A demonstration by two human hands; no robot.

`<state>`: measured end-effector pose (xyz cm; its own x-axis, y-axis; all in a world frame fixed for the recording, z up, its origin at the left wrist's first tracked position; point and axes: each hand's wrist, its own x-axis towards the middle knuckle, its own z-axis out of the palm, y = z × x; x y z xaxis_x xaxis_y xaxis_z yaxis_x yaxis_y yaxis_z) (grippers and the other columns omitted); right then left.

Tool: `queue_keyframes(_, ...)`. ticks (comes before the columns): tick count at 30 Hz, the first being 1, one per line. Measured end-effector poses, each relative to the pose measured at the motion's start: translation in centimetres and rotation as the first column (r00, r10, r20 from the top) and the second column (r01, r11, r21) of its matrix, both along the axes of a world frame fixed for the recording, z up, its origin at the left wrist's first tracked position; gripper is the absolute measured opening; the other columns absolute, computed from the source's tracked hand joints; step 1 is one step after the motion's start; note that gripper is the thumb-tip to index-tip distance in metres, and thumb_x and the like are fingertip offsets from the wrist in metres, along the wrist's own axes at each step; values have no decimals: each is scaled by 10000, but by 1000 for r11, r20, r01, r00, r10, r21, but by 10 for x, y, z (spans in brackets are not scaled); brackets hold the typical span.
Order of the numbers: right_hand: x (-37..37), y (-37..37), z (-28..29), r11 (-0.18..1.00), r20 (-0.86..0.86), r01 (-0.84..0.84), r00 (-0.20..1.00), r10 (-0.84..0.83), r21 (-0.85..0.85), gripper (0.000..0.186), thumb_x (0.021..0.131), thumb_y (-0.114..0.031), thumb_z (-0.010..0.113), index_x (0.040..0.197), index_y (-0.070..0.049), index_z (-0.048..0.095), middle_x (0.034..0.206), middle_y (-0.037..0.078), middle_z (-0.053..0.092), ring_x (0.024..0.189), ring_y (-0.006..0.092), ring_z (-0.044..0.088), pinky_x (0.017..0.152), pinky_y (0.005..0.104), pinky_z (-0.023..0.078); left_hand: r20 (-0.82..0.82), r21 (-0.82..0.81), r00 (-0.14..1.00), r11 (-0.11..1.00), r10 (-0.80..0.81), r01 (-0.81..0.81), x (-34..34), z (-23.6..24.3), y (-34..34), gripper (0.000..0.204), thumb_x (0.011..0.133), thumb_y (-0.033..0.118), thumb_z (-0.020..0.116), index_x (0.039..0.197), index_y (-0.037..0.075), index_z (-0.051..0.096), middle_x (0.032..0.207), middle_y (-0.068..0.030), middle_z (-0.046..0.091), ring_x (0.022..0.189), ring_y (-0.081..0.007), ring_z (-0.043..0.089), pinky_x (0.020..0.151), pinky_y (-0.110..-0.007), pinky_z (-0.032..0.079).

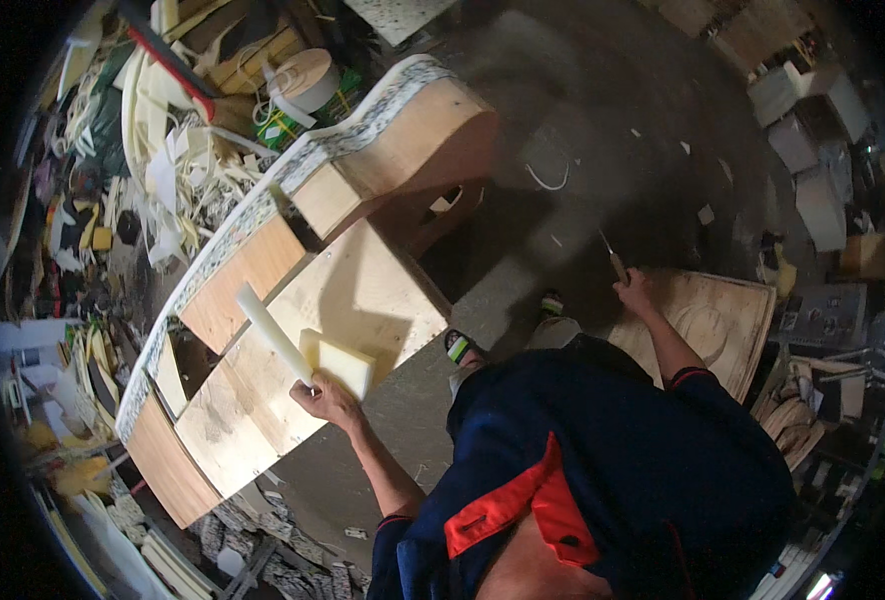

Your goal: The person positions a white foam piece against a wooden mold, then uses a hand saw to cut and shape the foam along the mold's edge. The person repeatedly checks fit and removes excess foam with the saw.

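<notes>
My left hand (pixel 330 402) is closed around the lower end of a long white foam strip (pixel 275 333), which slants up and away to the left. Just beside that hand, a pale yellow foam block (pixel 341 362) is over the plywood top (pixel 253 400) of a wooden furniture frame. Speckled foam with a white edge (pixel 225 232) runs along the frame's curved far side. Out to the right, my right hand (pixel 637 291) grips the handle of a knife (pixel 617 264), its thin blade pointing away from me.
A wooden panel (pixel 708 325) lies below my right arm. Heaped foam offcuts (pixel 168 190), a roll of white tape or strip (pixel 305 80) and a red-and-black bar (pixel 173 70) fill the left side. Boxes (pixel 818 190) line the right. Scraps dot the dark floor (pixel 603 130).
</notes>
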<state>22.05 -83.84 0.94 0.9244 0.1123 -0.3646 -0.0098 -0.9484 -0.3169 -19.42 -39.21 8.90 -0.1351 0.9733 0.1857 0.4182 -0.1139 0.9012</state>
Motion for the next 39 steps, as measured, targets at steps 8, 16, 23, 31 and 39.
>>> queue_keyframes(8, 78, -128, -46, 992, -131, -26, 991, 42, 121, 510, 844, -270, 734, 1225, 49, 619, 1120, 252, 677, 1040, 380, 664, 863, 470, 524, 202, -58, 931, 946, -302, 320, 158, 20, -68, 297, 984, 62, 531, 1239, 1, 391, 949, -78, 528, 805, -121, 493, 656, -268, 430)
queue_keyframes(16, 144, -269, -53, 932, -369, 328, 894, -253, 155, 348, 830, -269, 769, 948, 26, 627, 773, 111, 644, 584, 187, 599, 501, 353, 473, 148, -226, 864, 834, -482, 504, 305, -2, -176, 392, 967, 49, 564, 1330, 3, 426, 1043, -116, 584, 836, -138, 566, 691, -271, 465)
queue_keyframes(23, 190, -282, -64, 894, -400, 440, 807, -435, -84, 267, 841, -197, 723, 734, 7, 588, 605, 92, 574, 446, 224, 539, 427, 377, 460, 110, -227, 854, 823, -509, 520, 344, 18, -173, 296, 950, 38, 587, 1232, -24, 524, 1008, -72, 634, 892, -132, 589, 786, -278, 475)
queue_keyframes(31, 291, -204, -87, 963, -457, 271, 857, -237, 10, 394, 862, -300, 764, 1047, 25, 640, 713, 121, 641, 550, 193, 617, 480, 364, 518, 407, -83, 900, 975, -157, 207, 418, 73, -65, 433, 968, 147, 667, 1332, 24, 469, 1169, -218, 666, 980, -302, 704, 802, -426, 627)
queue_keyframes(39, 444, -94, -72, 964, -416, 265, 876, -243, -5, 623, 888, -342, 751, 1340, 32, 542, 758, 139, 674, 550, 206, 623, 481, 375, 518, 410, -6, 901, 987, -142, 158, 552, 117, 77, 374, 966, 114, 649, 1300, 33, 501, 1147, -192, 652, 926, -241, 674, 758, -339, 591)
